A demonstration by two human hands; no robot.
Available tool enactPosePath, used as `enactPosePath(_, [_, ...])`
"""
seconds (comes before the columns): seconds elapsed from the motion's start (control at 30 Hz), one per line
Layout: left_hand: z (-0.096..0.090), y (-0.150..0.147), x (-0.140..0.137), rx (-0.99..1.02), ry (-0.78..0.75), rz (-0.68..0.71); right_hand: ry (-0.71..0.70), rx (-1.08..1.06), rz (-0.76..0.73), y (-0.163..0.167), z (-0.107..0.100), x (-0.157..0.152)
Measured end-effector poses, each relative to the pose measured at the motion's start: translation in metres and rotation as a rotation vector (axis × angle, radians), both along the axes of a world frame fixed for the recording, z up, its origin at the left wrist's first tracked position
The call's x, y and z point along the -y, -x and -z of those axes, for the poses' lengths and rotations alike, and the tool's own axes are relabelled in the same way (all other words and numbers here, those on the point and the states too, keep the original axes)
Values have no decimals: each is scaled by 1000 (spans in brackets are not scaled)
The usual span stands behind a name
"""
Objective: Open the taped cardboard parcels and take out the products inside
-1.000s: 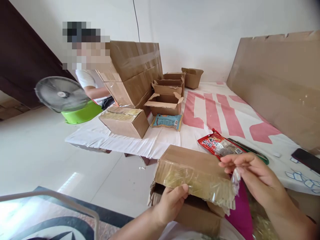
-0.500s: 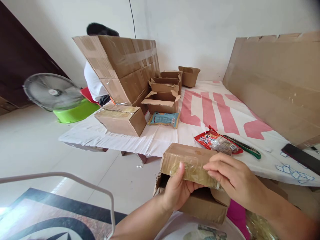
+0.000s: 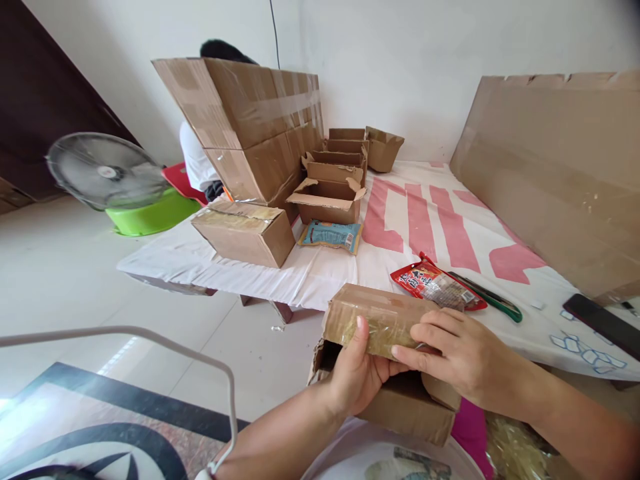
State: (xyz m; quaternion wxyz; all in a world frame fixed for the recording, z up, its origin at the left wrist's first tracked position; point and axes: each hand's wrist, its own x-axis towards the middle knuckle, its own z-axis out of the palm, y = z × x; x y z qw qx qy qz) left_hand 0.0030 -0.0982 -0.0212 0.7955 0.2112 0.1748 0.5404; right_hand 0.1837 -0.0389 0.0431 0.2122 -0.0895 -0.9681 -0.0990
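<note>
A cardboard box [image 3: 407,415] sits low in front of me, partly open, with a dark gap at its left side. Its raised flap [image 3: 383,301] carries a strip of crinkled yellowish packing tape [image 3: 385,339]. My left hand [image 3: 355,370] grips the flap, thumb over the tape and fingers underneath. At the flap's right end, my right hand [image 3: 463,357] is closed on it, fingers on the upper side and thumb along the taped edge. Just beyond the box lie a red food packet [image 3: 433,285] and a green-handled box cutter [image 3: 505,309].
A taped box [image 3: 245,237], a blue packet [image 3: 331,237] and a row of open boxes [image 3: 330,200] stand on the cloth-covered table. Stacked cartons [image 3: 250,113] partly hide a seated person [image 3: 196,160]. A fan [image 3: 107,172] is at left, a black phone [image 3: 600,320] at right.
My right hand has shifted slightly left along the flap, its thumb now lying along the taped edge. The left hand keeps its hold. The view has moved a little.
</note>
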Motion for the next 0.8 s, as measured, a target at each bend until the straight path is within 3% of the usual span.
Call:
enactPosePath(0.23, [0, -2, 0, -16, -15, 20, 80, -18, 7, 3, 4, 0])
enactPosePath(0.47, [3, -4, 2, -25, 2, 47, 192, -48, 17, 29, -3, 4])
enactPosePath(0.63, [6, -1, 4, 31, -17, 47, 173, 24, -19, 38, -1, 5])
enactPosePath(0.8, [8, -2, 5, 24, -60, 22, 195, -18, 128, 38, 4, 5])
